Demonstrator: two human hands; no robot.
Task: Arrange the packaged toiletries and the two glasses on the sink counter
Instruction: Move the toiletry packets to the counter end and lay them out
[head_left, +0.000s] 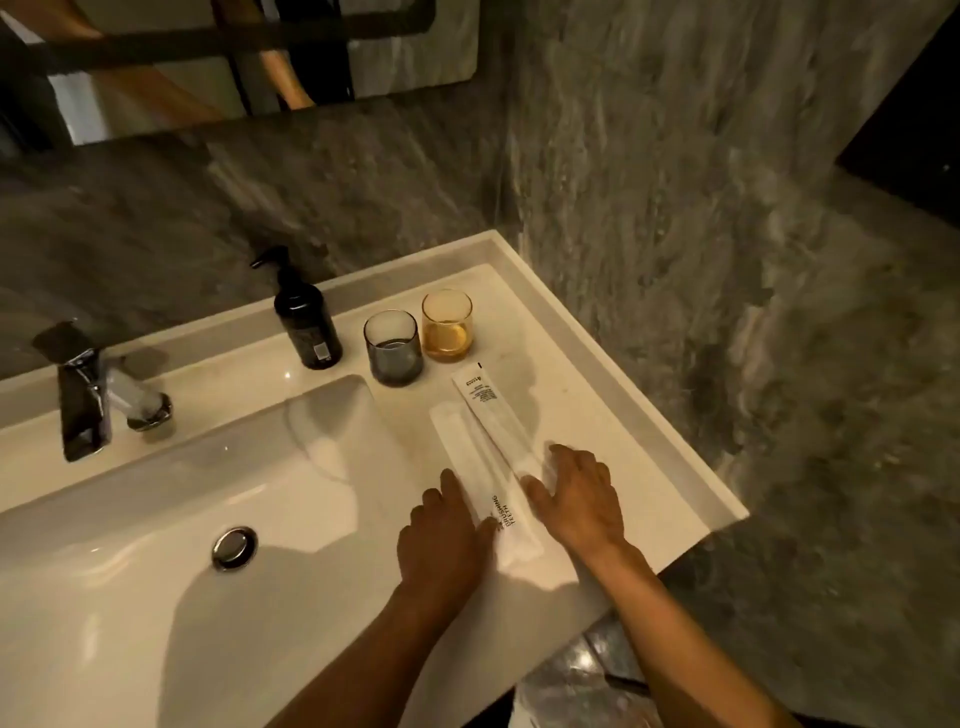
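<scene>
Counter (613, 415); packet (498, 499) "BRUSHING TEETH"

Dim warm light, soft wide-angle blur

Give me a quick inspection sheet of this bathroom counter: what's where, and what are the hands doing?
Surface: pale sink counter, basin to its left.
Job's things: grey glass and amber glass upright side by side near the back; two white toiletry packets lying overlapped in front of them.
Clutter: dark pump bottle, left of the glasses.
Hands: left hand and right hand flat on the packets, fingers spread, gripping nothing.
Cables: nothing seen.
Surroundings: faucet, grey stone walls, mirror above.
</scene>
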